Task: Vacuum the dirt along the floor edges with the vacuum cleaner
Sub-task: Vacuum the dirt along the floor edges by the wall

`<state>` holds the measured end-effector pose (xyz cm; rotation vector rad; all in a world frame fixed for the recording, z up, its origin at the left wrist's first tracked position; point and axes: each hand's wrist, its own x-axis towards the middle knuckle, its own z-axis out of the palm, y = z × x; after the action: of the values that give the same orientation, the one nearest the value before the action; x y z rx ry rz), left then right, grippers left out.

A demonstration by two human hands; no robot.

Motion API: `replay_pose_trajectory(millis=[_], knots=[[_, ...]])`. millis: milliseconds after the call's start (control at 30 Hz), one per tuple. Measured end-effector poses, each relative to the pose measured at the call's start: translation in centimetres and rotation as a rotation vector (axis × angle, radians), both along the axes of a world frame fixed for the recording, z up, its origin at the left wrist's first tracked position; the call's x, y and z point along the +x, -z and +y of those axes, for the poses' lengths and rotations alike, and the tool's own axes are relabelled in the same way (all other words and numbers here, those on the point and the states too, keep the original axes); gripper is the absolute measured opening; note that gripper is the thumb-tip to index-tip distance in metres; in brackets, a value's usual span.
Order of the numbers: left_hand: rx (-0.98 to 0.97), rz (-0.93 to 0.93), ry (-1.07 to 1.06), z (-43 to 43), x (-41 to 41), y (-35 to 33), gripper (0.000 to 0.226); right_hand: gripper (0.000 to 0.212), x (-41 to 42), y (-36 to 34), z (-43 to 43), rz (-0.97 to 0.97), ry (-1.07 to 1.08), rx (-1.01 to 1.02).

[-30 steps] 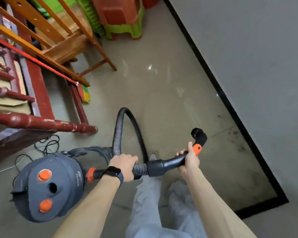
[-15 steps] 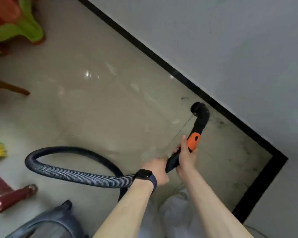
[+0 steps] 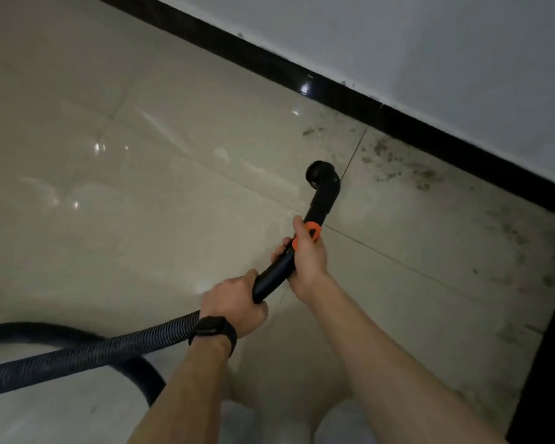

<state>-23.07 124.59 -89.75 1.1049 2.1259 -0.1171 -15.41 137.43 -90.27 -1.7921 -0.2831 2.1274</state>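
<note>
Both my hands hold the vacuum's black curved handle tube [image 3: 274, 272]. My right hand [image 3: 306, 256] grips it at the orange collar [image 3: 311, 230]; my left hand [image 3: 234, 301], a black watch on its wrist, grips the end where the ribbed hose [image 3: 87, 354] joins. The round black nozzle [image 3: 321, 177] hangs above the beige tile floor, a short way from dark dirt specks [image 3: 394, 161] scattered along the black baseboard [image 3: 414, 129]. The vacuum body is out of view.
A grey wall [image 3: 430, 52] rises behind the baseboard. The baseboard turns a corner at the right edge [image 3: 548, 363], with more dirt [image 3: 519, 328] beside it. The hose loops across the floor at the lower left. My light trousers [image 3: 340, 424] show at the bottom.
The view swung right and down, away from the furniture and vacuum body. The nozzle moved toward the dirty strip by the baseboard, and my hands kept their grip on the tube.
</note>
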Motion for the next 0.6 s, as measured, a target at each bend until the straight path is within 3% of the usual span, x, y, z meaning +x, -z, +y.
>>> replay_pose_trajectory(millis=[400,533,600], knots=[[0.076,-0.035,0.003,1.0,-9.8,11.7,0.019,0.034,-8.4,10.4,0.2,-0.096,-0.032,0.26],[0.145,0.041,0.024,0.8,-11.0,13.6,0.038,0.032,-9.1,11.5,-0.5,-0.108,-0.015,0.305],[0.141,0.055,0.007,1.0,-11.2,13.6,0.037,0.032,-9.3,11.1,-0.7,-0.113,-0.009,0.321]])
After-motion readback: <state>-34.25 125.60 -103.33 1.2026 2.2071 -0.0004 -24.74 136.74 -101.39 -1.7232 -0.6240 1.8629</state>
